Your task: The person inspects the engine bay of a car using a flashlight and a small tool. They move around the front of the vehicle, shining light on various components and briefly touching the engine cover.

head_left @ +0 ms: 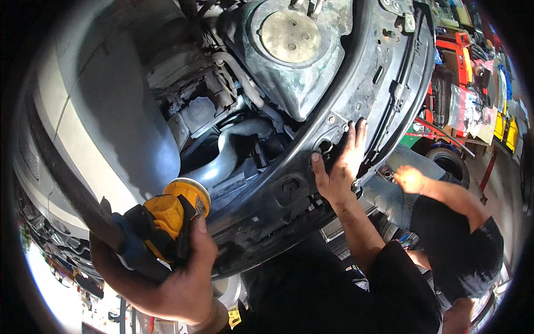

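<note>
My left hand (186,284) is closed round a yellow and black work light (169,214) at the lower left. The light's round head tilts up and over the engine bay, where a bright patch falls on a pale curved hose (222,158). My right hand (344,167) lies on the dark body edge (289,192) of the car, fingers spread, holding nothing. Beside its thumb is a round hole (324,146) in the metal. Past the fingers rises the strut tower with a round metal cap (291,36).
A co-worker (464,239) in dark clothes crouches at the right, one hand near the car's outer side. Behind stand a red rack (460,61), tools and a tire (448,164). A grey-white panel (117,111) curves along the left of the bay.
</note>
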Action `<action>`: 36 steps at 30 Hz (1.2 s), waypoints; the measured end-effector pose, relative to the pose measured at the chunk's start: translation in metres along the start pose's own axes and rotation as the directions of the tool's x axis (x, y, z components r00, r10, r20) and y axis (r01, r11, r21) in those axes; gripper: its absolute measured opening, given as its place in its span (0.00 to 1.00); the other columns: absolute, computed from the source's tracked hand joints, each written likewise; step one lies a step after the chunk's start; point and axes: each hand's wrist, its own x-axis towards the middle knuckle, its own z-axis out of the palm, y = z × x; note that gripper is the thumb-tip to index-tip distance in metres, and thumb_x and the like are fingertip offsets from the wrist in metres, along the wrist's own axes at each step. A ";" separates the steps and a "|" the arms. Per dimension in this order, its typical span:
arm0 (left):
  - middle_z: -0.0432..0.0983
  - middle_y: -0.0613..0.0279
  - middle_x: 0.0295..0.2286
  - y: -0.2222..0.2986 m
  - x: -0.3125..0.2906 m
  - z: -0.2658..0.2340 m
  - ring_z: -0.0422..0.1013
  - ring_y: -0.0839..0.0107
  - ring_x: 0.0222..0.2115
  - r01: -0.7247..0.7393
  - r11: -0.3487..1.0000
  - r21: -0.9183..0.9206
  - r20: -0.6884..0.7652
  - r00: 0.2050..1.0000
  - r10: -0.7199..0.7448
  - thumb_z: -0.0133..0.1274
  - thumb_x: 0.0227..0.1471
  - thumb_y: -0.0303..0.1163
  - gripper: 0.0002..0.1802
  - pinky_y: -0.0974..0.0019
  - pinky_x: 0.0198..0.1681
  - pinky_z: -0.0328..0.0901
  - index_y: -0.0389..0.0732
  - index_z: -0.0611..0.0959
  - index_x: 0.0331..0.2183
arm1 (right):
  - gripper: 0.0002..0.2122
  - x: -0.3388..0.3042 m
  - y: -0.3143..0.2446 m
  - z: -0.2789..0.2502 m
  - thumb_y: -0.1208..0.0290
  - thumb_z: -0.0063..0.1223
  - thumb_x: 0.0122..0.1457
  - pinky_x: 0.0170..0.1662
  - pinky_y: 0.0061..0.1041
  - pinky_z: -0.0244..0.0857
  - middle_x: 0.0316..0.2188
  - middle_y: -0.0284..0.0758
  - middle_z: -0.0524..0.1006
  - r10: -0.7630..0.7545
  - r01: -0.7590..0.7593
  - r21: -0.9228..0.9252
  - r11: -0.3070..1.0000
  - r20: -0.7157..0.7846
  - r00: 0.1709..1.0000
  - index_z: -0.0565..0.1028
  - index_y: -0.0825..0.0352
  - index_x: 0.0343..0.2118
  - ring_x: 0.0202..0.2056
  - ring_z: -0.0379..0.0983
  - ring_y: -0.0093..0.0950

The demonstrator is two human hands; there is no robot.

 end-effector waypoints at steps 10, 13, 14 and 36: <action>0.71 0.42 0.53 0.024 0.043 0.018 0.73 0.54 0.52 0.088 0.984 -0.154 0.101 0.992 -0.073 0.76 0.35 0.28 0.55 0.55 0.56 0.71 0.28 0.64 0.62 | 0.45 0.001 0.000 0.005 0.48 0.55 0.60 0.69 0.55 0.42 0.67 0.72 0.49 -0.009 0.008 -0.017 1.000 -0.048 0.999 0.52 0.81 0.68 0.68 0.49 0.66; 0.71 0.40 0.54 0.026 0.056 0.018 0.73 0.53 0.52 -0.137 0.983 0.120 0.099 0.987 0.125 0.77 0.35 0.35 0.58 0.54 0.58 0.69 0.27 0.64 0.63 | 0.46 -0.003 0.004 0.006 0.47 0.56 0.57 0.69 0.56 0.42 0.67 0.72 0.48 0.044 -0.044 0.010 0.999 -0.014 0.999 0.53 0.81 0.67 0.67 0.49 0.66; 0.71 0.39 0.54 0.027 0.059 0.019 0.73 0.53 0.53 -0.203 0.958 0.204 0.127 0.975 0.180 0.77 0.36 0.41 0.59 0.54 0.58 0.69 0.25 0.64 0.62 | 0.46 -0.004 0.005 0.007 0.48 0.56 0.56 0.69 0.56 0.42 0.67 0.72 0.48 0.027 -0.027 0.019 0.999 -0.037 0.999 0.53 0.82 0.66 0.67 0.49 0.66; 0.72 0.42 0.53 0.022 0.072 0.034 0.75 0.54 0.50 0.184 0.962 -0.199 0.069 0.982 -0.174 0.77 0.32 0.48 0.63 0.56 0.54 0.71 0.24 0.64 0.62 | 0.45 -0.001 0.001 0.006 0.43 0.46 0.64 0.71 0.52 0.37 0.70 0.64 0.45 0.016 -0.016 -0.006 1.000 -0.017 1.000 0.49 0.82 0.68 0.72 0.41 0.56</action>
